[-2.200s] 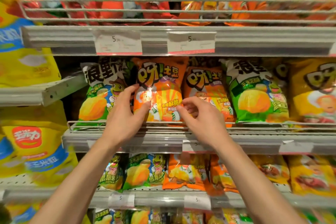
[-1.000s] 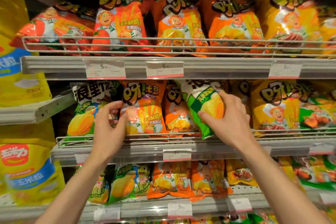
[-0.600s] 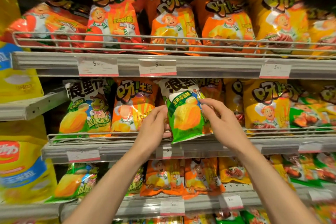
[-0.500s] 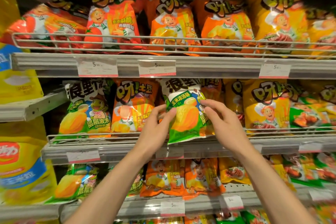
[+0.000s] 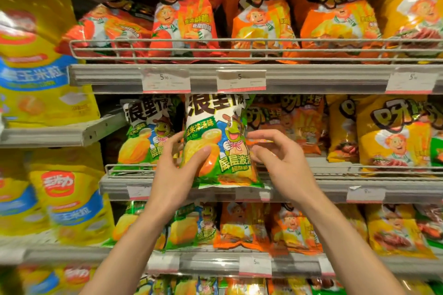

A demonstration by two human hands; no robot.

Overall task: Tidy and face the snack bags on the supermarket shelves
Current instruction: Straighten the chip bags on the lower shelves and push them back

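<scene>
Green snack bag sits upright between both hands, in front of the middle shelf rail. Left hand grips its left edge, thumb across the front. Right hand pinches its right edge. A matching green bag stands just left of the left hand.

Held bag in front of middle shelf, bottom edge over its rail. Left hand on bag's left side, right hand at its right edge. Matching bag just left, probably touching; chef bags right, behind.
</scene>
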